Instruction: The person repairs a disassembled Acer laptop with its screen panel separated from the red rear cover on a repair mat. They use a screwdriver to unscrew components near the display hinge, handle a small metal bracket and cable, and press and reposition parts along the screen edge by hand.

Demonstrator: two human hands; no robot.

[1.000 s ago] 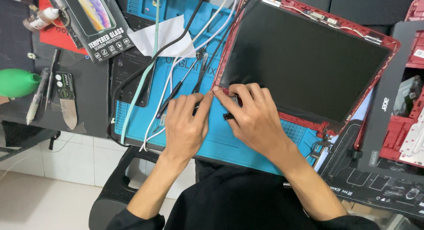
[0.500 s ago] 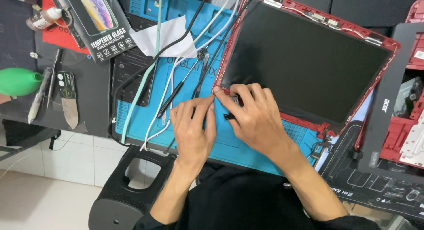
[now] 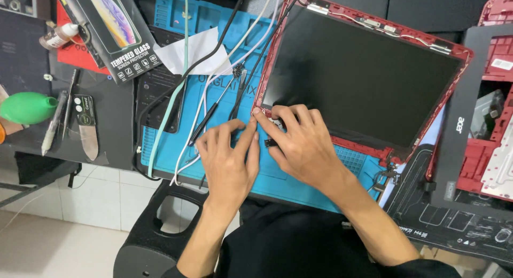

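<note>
red frame: laptop lid (image 3: 368, 27) lies flat on the blue repair mat (image 3: 176, 144), dark screen panel (image 3: 363, 80) seated inside it
step: looks like work on the lid's lower-left corner, around the hinge or a cable end; panel not lifted
right hand (image 3: 302, 147): fingers curled down over that corner, fingertips pressing on frame edge and panel; a small black part (image 3: 270, 143) shows just under the palm, cannot tell whether it is pinched or only covered
left hand (image 3: 230, 160): flat on the mat just beside the right, fingers spread and gripping nothing, index tip touching the right hand's fingertips at the corner
next move: my guess, needs fine fingertip control at that corner, with the loose cables (image 3: 214, 91) kept out of the way
package: flat dark box (image 3: 115, 29) with a phone picture and white lettering, upper left, tilted, lying over a red card
label: small black card (image 3: 84, 110) with white print on the dark bench, left of mat
blower: green bulb (image 3: 26, 107), far left edge
paper: white scrap (image 3: 192, 51) on the mat under the cables
</note>
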